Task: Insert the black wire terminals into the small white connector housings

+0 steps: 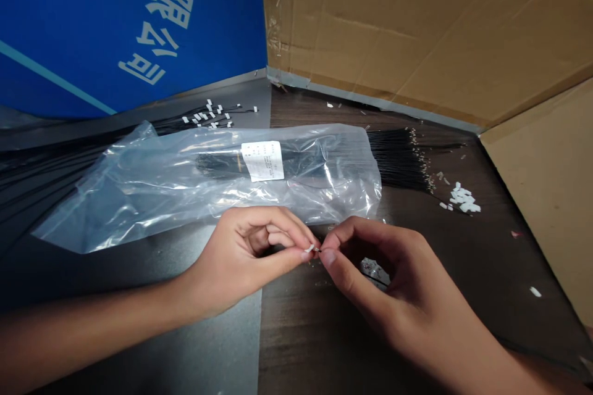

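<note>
On the dark table point(296, 333), just below a plastic bag point(139, 197), the left hand point(245, 253) pinches a tiny white connector point(309, 249) steady between thumb and finger, while the right hand point(365, 278) pinches a thin wire tip point(319, 250) right against it, the 2 hands nearly touching.

The right hand point(384, 284) has passage over the dark wood tabletop point(296, 352) at lower right; the plastic bag point(208, 197) and cardboard flap point(417, 31) block the way upward.

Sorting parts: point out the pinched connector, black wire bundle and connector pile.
pinched connector point(309, 249), head view, on its white body.
black wire bundle point(398, 157), head view, on its exposed wires.
connector pile point(463, 199), head view, on its middle.
</note>
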Tool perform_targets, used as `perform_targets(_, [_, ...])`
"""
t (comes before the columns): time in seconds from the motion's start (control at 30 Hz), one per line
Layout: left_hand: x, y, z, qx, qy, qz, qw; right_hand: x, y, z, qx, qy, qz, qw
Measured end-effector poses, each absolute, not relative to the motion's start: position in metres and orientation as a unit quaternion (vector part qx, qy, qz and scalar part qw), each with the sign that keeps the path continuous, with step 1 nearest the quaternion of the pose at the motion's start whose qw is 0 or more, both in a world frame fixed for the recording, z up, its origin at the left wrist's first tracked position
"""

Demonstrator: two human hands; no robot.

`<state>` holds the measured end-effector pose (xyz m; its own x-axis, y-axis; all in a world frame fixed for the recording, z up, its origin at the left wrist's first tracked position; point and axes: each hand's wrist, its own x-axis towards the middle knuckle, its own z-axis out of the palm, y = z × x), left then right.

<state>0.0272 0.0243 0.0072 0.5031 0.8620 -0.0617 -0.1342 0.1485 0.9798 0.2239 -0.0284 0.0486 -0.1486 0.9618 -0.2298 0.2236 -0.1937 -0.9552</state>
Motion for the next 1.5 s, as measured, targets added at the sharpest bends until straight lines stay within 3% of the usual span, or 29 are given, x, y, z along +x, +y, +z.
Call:
perform_targets(0.5, [0.0263,0.0242,0.0075,0.546,0.341,0.359,0.675,0.2221,-0.0276,0.0454,-0.543,-0.504,0.563,0.366])
perform_targets(0.8, [0.0272,0.0261,0.0060,0.529,0.333,0.375,0.685,0.2225,-0.0263,0.0491,-0.570,-0.479,0.606,0.280])
perform_targets(1.5, [0.0260,0.0249,0.0057,0.547,0.323,0.370,0.678,0.2222,-0.0249,0.0468,-0.577,-0.482,0.585,0.305])
